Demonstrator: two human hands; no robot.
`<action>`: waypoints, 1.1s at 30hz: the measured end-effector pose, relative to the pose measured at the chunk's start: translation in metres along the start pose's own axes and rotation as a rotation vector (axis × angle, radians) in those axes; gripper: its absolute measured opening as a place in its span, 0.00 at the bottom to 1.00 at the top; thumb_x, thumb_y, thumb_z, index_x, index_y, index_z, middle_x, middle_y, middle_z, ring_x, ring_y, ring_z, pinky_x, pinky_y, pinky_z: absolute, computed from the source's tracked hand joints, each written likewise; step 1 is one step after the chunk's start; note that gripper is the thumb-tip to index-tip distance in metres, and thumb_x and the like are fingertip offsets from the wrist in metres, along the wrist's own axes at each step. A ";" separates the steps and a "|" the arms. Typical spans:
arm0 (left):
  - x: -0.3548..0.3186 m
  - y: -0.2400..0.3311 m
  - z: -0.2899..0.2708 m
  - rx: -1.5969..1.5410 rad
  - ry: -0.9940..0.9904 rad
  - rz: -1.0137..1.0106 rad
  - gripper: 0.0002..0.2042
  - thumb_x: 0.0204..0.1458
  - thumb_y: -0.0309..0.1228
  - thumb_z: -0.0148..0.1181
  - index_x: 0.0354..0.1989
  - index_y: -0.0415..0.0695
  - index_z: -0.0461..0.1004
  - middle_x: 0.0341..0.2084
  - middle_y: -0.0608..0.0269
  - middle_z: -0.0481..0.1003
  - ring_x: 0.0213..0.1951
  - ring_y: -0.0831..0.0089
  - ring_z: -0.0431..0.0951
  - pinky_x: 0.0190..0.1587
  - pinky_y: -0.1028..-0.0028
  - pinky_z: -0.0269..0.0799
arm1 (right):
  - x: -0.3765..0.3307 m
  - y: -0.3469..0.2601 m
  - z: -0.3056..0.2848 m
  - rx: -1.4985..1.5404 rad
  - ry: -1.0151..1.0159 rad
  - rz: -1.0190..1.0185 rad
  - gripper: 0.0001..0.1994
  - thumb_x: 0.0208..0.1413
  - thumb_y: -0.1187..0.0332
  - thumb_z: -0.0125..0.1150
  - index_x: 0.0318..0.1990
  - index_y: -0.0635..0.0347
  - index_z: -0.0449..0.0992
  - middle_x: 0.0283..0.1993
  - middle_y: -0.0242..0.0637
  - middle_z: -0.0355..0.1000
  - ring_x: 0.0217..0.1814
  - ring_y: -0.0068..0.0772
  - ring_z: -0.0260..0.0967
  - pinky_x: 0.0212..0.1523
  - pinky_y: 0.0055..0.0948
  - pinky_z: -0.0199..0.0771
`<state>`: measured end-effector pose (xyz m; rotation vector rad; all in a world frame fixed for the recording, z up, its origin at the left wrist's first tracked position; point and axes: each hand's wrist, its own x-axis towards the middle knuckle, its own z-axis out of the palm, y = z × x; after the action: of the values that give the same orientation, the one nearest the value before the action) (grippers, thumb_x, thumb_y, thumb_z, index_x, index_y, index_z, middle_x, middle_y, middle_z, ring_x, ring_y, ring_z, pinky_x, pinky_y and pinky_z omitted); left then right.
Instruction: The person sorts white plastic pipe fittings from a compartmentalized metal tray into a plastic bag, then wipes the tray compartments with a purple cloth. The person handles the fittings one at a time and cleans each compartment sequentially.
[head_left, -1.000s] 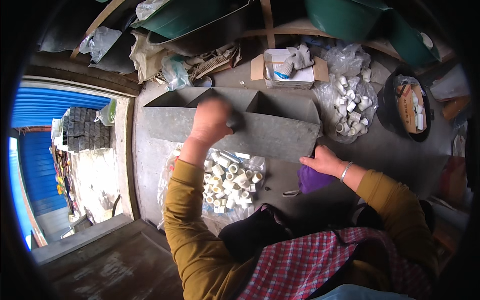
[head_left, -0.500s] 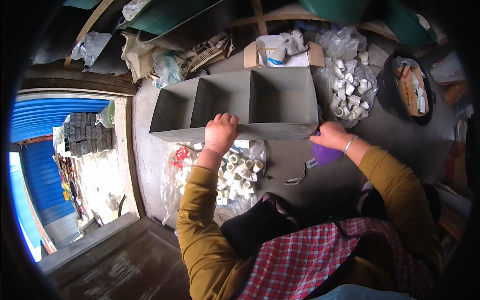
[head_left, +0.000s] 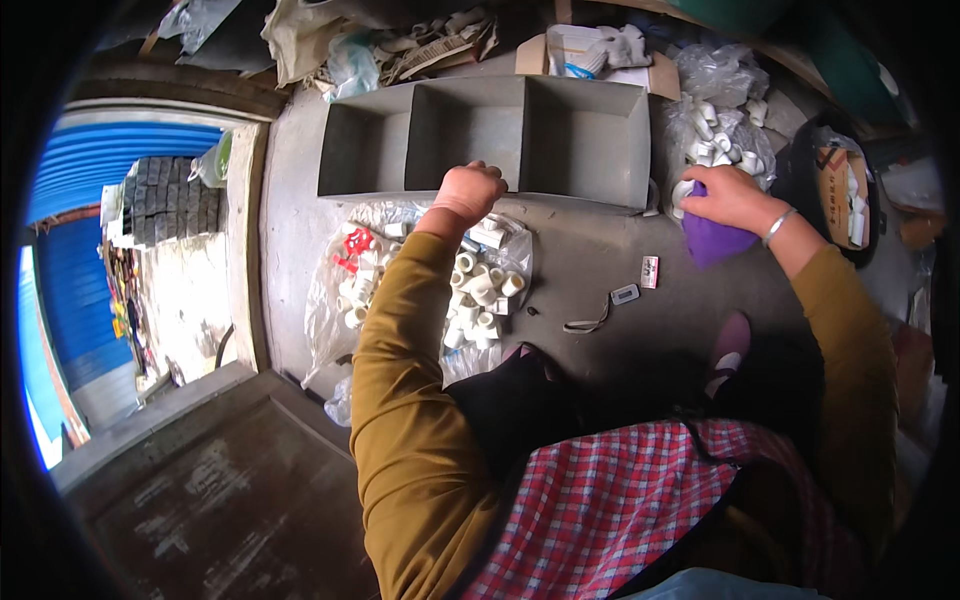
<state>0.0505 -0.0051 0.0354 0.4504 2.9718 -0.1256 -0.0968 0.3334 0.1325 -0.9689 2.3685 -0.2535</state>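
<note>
Grey three-compartment tray (head_left: 585, 140) lies on the floor (head_left: 600, 245), just beyond a clear bag (head_left: 326, 305) heaped with white pipe fittings (head_left: 484, 288). Left hand (head_left: 470, 192): fingers curled over the tray's near rim, gripping it. Right hand (head_left: 732, 198), to the tray's right, clutches purple cloth (head_left: 712, 240), near another fittings bag (head_left: 722, 76).

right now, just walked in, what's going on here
A person's left hand is curled over the near rim of a gray three-compartment tray on the floor. The right hand, just right of the tray, holds a purple cloth. White pipe fittings lie on clear plastic on the tray's near side, and a bag of more fittings sits beyond the right hand.
</note>
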 end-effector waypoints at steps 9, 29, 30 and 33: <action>-0.001 0.011 -0.002 -0.049 -0.141 -0.026 0.07 0.39 0.26 0.50 0.25 0.48 0.74 0.29 0.63 0.73 0.38 0.64 0.73 0.36 0.70 0.71 | -0.006 -0.006 -0.014 0.155 -0.084 -0.004 0.26 0.39 0.55 0.62 0.45 0.63 0.69 0.35 0.51 0.70 0.40 0.45 0.69 0.41 0.32 0.67; 0.038 0.072 -0.163 -1.530 0.109 -0.057 0.34 0.37 0.31 0.65 0.55 0.43 0.55 0.45 0.55 0.67 0.50 0.60 0.65 0.46 0.66 0.67 | -0.026 -0.047 -0.099 1.641 0.002 -0.136 0.14 0.57 0.65 0.46 0.47 0.62 0.67 0.42 0.32 0.69 0.45 0.23 0.65 0.47 0.23 0.65; 0.048 0.080 -0.178 -1.662 0.178 -0.018 0.35 0.37 0.30 0.66 0.55 0.42 0.55 0.44 0.56 0.67 0.48 0.63 0.66 0.43 0.69 0.68 | -0.026 -0.052 -0.100 1.732 0.003 -0.168 0.15 0.57 0.65 0.46 0.49 0.62 0.66 0.44 0.32 0.69 0.45 0.23 0.65 0.48 0.25 0.64; 0.064 0.091 -0.210 -1.869 0.250 -0.115 0.35 0.35 0.27 0.67 0.54 0.41 0.56 0.40 0.61 0.68 0.39 0.72 0.69 0.32 0.77 0.68 | -0.019 -0.069 -0.098 1.642 0.111 -0.262 0.15 0.58 0.64 0.45 0.48 0.63 0.66 0.43 0.31 0.69 0.44 0.22 0.65 0.47 0.23 0.64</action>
<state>-0.0075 0.1216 0.2278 -0.0307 1.9039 2.3689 -0.1004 0.2927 0.2466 -0.3454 1.2588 -1.9214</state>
